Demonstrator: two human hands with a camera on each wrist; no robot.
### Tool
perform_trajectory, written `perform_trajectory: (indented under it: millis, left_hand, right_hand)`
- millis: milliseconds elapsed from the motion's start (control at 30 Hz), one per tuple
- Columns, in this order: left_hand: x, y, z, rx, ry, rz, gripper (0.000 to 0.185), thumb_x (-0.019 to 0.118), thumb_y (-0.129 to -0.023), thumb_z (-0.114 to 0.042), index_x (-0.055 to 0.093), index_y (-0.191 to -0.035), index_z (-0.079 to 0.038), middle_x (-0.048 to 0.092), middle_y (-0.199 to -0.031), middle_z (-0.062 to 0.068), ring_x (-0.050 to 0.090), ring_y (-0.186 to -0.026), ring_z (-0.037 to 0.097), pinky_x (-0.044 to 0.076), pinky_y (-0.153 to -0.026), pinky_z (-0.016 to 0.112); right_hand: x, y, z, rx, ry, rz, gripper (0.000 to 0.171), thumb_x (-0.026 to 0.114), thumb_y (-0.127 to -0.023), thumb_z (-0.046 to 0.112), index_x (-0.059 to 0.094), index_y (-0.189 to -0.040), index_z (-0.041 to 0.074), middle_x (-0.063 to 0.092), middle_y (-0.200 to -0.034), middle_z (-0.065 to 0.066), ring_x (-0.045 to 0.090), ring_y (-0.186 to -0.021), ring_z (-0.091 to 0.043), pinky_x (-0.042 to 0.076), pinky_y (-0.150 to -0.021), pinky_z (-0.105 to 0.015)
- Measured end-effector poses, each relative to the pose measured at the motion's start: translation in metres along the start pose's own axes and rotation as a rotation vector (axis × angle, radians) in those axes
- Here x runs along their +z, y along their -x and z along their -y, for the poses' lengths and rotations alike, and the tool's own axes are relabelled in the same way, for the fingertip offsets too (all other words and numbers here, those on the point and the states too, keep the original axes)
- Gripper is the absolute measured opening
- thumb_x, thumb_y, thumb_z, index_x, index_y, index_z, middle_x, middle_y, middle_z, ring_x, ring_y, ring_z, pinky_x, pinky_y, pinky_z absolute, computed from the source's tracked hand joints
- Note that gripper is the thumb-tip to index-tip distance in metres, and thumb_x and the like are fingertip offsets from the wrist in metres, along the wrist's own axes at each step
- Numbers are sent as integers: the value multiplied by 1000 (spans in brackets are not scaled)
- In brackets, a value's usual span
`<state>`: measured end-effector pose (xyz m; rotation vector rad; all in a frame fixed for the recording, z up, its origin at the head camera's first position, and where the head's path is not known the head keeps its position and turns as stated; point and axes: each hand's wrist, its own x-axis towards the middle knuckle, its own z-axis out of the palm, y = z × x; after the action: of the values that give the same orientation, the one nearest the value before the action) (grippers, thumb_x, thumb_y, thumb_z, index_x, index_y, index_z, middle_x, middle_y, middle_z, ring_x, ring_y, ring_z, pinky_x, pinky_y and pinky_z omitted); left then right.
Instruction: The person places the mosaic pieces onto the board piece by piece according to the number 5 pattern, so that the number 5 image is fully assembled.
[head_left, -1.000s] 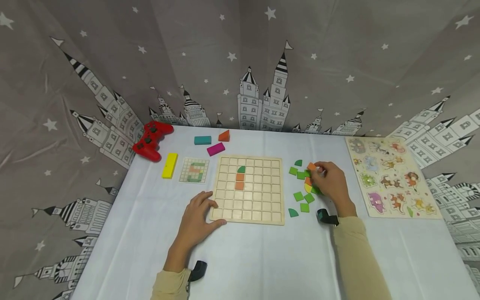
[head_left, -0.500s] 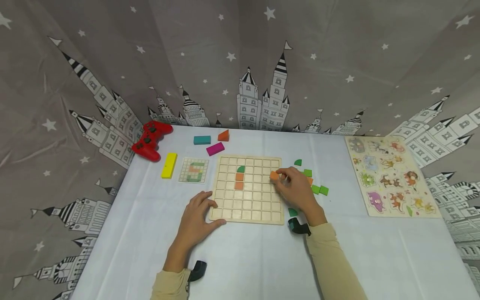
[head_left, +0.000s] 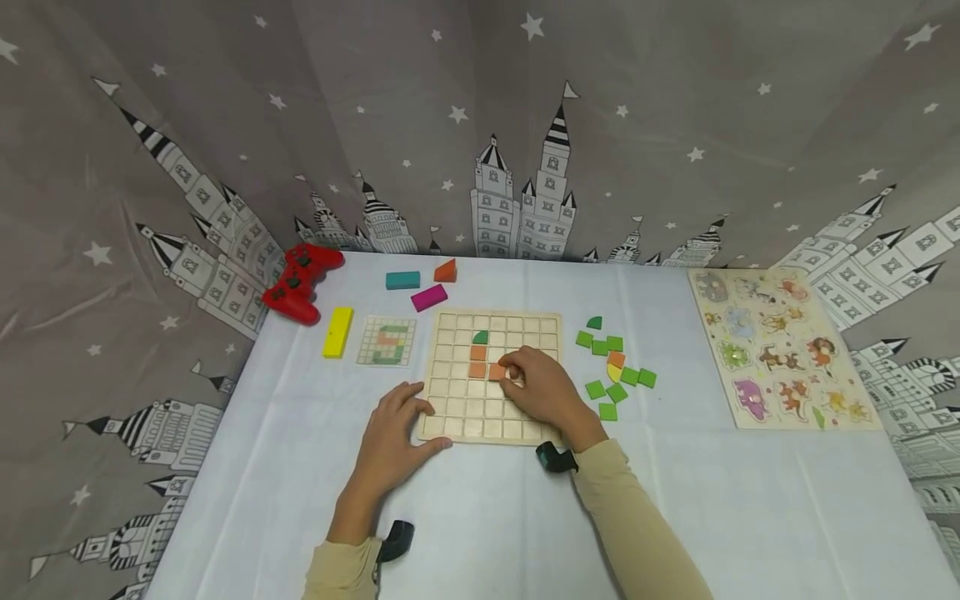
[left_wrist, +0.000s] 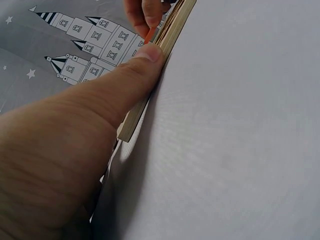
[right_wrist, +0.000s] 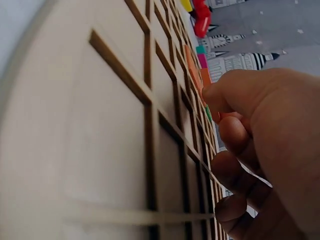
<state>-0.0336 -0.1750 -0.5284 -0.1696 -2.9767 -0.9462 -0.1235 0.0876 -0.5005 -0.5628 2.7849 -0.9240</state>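
A square wooden grid board (head_left: pixel 525 321) lies at the middle of the white-clothed table (head_left: pixel 480 517). Left of it sits a small printed pattern card (head_left: pixel 387 341), then a yellow wooden bar (head_left: pixel 338 332), with a red game controller (head_left: pixel 302 282) behind them. Behind the board lie teal (head_left: pixel 402 280), magenta (head_left: pixel 429 297) and orange (head_left: pixel 446 271) wooden blocks. Loose green and orange tiles (head_left: pixel 615 367) lie just right; a wooden animal puzzle board (head_left: pixel 776 346) lies far right.

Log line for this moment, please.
right hand: fingers pinch orange tile on grid board | left hand: steadies board corner | loose tiles: right of board
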Motion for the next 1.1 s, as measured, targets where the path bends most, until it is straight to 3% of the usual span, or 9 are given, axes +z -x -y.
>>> perform_trajectory:
  millis: [633,1100]
  left_hand:
    - [-1,-1,-1,-2,6,-1,48,91,-72,-44,63,-103,-20,50,-153,9,37,-148,36,33,-119,62]
    - [-2,-1,-1,-6,3,0,49,91,-72,-44,63,-103,-20,50,-153,9,37,-148,35,33,-119,61]
  right_hand:
    - [3,-5,10,81,37,-5,24,65,-97,26,72,-118,15,59,-91,6,52,-80,-13,48,-74,-32]
    - [4,-4,6,58,16,-24,29,68,-97,25,73,-122,13,61,-85,8,49,-73,-9,45,-69,-28]
